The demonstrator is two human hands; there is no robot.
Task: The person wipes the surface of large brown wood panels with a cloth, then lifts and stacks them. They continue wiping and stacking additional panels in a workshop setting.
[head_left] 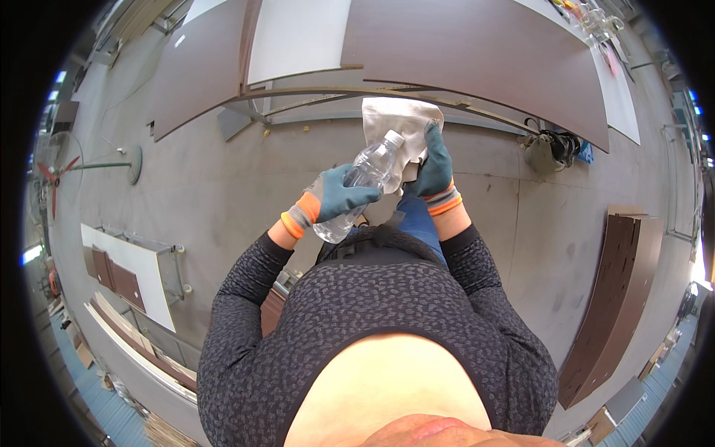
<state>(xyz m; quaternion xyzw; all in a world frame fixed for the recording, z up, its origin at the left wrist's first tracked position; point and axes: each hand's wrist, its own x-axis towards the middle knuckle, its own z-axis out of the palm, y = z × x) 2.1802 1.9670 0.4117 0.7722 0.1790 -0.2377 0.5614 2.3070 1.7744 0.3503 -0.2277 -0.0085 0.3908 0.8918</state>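
Both my hands wear grey-green coated work gloves with orange cuffs. My left hand [344,195] is closed round the middle of a clear plastic bottle [378,162] with a white cap. The bottle is tilted, its cap pointing away from me and to the right, beside a pale cloth [386,118]. My right hand [434,165] grips that cloth at its right side, thumb pressed on it. The cloth hangs spread out beyond the bottle's cap. Whether liquid is in the bottle, I cannot tell.
Ahead stands a long table with brown panels [477,45] and a white panel [298,41]. A dark bag [550,151] hangs by its right edge. Stacked brown boards [614,298] lie right; a pedestal fan [53,173] and a trolley with a white panel [149,272] stand left.
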